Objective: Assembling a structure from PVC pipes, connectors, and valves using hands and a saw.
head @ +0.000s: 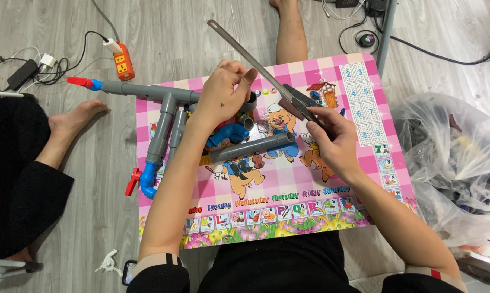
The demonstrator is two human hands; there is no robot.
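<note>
Sawing step in hand: right hand (332,142) closed on the hacksaw (266,70) handle, left hand (223,95) clamped over the grey pipe assembly (163,116) near the desk's (364,65) far-left corner (loose grey pipe (253,147) mid-desk), needing steady bracing next.

The bench (332,211) stands on the floor (191,32) over my lap. On its left part lies a pipe assembly (161,130), its ends overhanging the left edge. A short pipe (253,146) lies across the middle, right of the assembly. My left hand (226,89) is above the pipes; my right hand (332,138) holds a saw (266,65) slanting over them. A power strip (123,61) lies behind the bench's left corner, a bag (451,163) to its right.
</note>
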